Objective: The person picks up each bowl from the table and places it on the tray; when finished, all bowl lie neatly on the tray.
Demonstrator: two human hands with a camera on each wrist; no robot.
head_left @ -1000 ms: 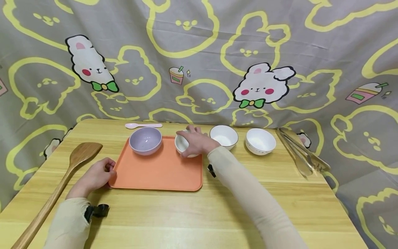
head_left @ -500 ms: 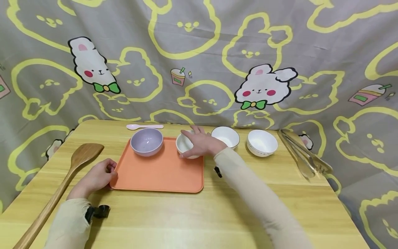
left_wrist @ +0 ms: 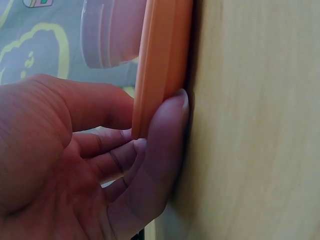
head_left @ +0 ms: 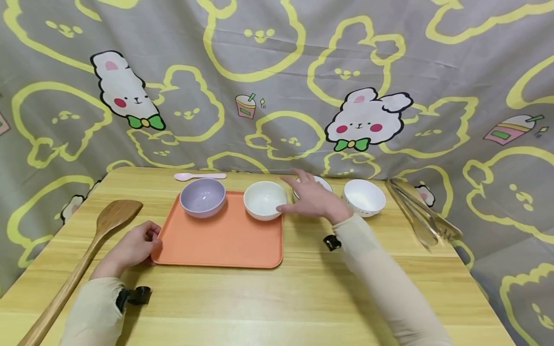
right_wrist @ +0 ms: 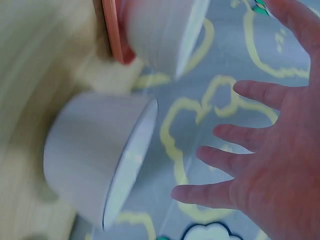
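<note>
An orange tray (head_left: 216, 245) lies on the table, and my left hand (head_left: 133, 246) pinches its left edge near the front corner. In the left wrist view, the fingers of that left hand (left_wrist: 65, 155) sit on both sides of the tray rim (left_wrist: 162, 60). On the tray stand a purple bowl (head_left: 202, 198) at the back left and a white bowl (head_left: 264, 202) at the back right. My right hand (head_left: 313, 197) has its fingers spread and holds nothing. It hovers over a dark-rimmed white bowl (right_wrist: 90, 155), partly covering it in the head view.
Right of that stands another white bowl (head_left: 364, 198) with a small pattern. Metal tongs and other utensils (head_left: 421, 214) lie at the far right. A pink spoon (head_left: 200, 176) is behind the tray. Along the left side lies a long wooden spatula (head_left: 97, 235). A patterned curtain (head_left: 277, 86) hangs behind the table.
My right hand has let go of the white bowl, leaving it on the tray, and moved right over the dark-rimmed bowl. The left hand keeps its place on the tray.
</note>
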